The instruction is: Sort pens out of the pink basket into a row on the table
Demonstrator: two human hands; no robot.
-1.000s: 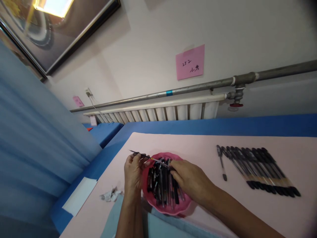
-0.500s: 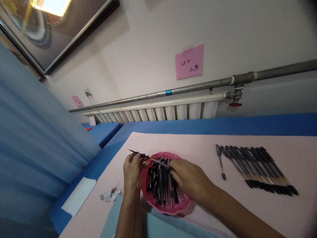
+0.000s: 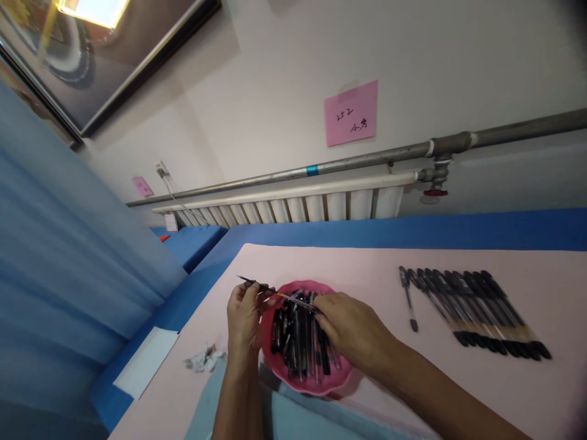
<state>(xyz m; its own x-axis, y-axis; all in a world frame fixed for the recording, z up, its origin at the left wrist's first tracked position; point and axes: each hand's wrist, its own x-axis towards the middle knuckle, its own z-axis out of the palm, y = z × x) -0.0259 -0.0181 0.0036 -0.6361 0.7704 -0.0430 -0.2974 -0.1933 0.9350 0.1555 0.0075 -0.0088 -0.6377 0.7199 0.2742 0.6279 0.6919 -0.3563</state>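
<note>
Across the pink bowl (image 3: 337,384) I hold one thin, uncapped pen (image 3: 296,299) between both hands. My left hand (image 3: 245,311) pinches it near the dark front part, with the narrow tip pointing up and left. The clear rear end is gripped by my right hand (image 3: 346,324), whose fingertips partly hide it. Below the pen, the bowl contains many loose black and clear pen parts (image 3: 300,342).
Several capped pens (image 3: 477,311) lie in a slanted row at right, with a single pen (image 3: 408,299) just left of them. Crumpled plastic (image 3: 204,359) and a white sheet (image 3: 145,362) are at left. A blue curtain (image 3: 73,256) hangs beyond.
</note>
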